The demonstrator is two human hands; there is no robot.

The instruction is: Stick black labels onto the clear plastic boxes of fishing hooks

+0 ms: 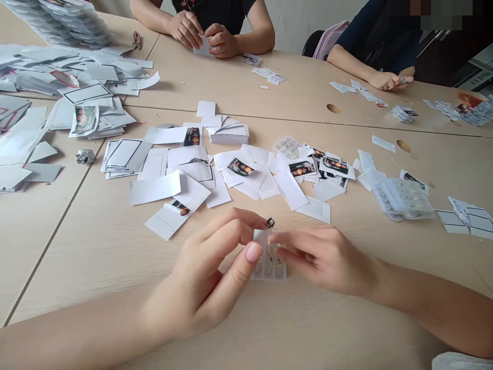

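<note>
A small clear plastic case (269, 272) with several compartments and thin gold-coloured pieces inside lies on the table between my hands. My left hand (215, 262) is curled over its upper left, thumb in front. At the left index fingertip is a small curled black-printed label (270, 222); a whitish piece (262, 235) shows just below it. Reaching in from the other side, my right hand (327, 257) has its fingertips bent against the upper right of the case. The contact points of the fingers are partly hidden.
Beyond my hands lie scattered white papers and black-printed labels (302, 168). Clear cases (404, 198) are stacked at right, and a large paper pile (96, 72) at left. Across the table, one person's hands (208, 38) hold a card; another person's hand (389, 80) is at right.
</note>
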